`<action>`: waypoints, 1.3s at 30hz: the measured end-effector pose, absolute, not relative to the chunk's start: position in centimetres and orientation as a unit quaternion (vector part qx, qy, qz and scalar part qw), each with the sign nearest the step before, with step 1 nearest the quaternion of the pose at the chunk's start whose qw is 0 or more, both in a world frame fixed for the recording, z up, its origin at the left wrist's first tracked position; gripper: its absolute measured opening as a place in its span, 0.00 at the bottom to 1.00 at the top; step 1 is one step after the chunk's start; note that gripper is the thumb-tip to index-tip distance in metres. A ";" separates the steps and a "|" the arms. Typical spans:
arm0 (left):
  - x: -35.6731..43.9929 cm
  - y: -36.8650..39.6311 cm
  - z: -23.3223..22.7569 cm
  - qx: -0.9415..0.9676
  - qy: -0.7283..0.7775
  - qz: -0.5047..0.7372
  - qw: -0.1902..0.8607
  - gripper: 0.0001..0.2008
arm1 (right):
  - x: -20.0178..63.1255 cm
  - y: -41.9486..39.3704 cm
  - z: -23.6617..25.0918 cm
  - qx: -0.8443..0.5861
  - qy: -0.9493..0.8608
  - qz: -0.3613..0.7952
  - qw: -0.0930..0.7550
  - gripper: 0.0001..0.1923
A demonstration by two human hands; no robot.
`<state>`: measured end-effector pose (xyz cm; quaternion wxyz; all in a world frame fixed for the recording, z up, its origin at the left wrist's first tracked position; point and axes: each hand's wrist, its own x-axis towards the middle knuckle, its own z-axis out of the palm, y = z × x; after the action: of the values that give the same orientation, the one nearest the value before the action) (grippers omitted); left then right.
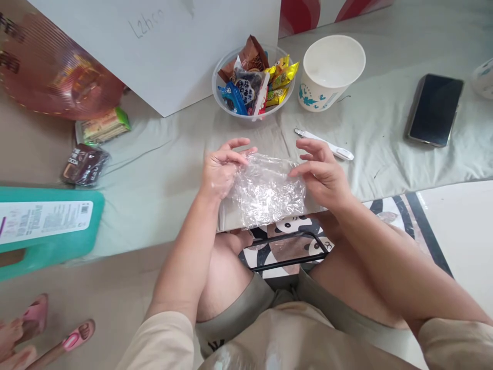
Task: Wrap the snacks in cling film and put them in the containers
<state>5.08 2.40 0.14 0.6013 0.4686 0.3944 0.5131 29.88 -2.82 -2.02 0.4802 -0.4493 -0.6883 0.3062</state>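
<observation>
A crinkled clear plastic bag [267,192] hangs between my two hands at the table's front edge, shiny and see-through. My left hand [225,167] pinches its upper left corner. At the upper right side, my right hand [321,172] holds the bag between thumb and index finger, with the other fingers loosely bent away from it. Just beyond my right hand lies a white utility knife [327,145]. Farther back stands a clear plastic bowl [250,117] full of wrapped snacks [250,85], beside a white paper cup [319,95] with a blue-green pattern.
A black phone [436,109] lies at the right on the pale tablecloth [154,205]. At the left are a brown snack packet [85,164], a green-ended packet [103,126] and a teal jug [88,231]. A large white box [154,56] stands behind. Another person's feet in pink slippers [79,335] show lower left.
</observation>
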 end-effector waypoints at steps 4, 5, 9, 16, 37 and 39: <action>4.7 2.4 0.2 0.459 0.405 0.521 0.595 0.14 | 30.3 -2.2 -2.6 -0.450 -0.652 0.388 0.471 0.27; 4.7 2.4 0.2 0.458 0.405 0.521 0.596 0.15 | 30.2 -2.0 -2.6 -0.440 -0.648 0.413 0.464 0.32; 4.9 2.2 0.1 0.470 0.413 0.503 0.596 0.12 | 28.7 -1.6 -1.9 -0.431 -0.623 0.474 0.448 0.30; 4.7 1.9 -0.4 0.499 0.455 0.377 0.634 0.19 | 27.4 -1.9 0.2 -0.518 -0.542 0.455 0.479 0.11; 5.0 2.3 -0.3 0.444 0.441 0.444 0.641 0.10 | 29.6 -0.7 -2.7 -0.508 -0.492 0.523 0.475 0.28; 4.7 2.5 -0.2 0.449 0.430 0.441 0.647 0.15 | 29.5 -0.9 -2.9 -0.507 -0.514 0.513 0.464 0.36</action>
<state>4.70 2.46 -0.17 0.6475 0.4487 0.4296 0.4415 29.47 -0.85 -2.92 0.4636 -0.5072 -0.5141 0.5134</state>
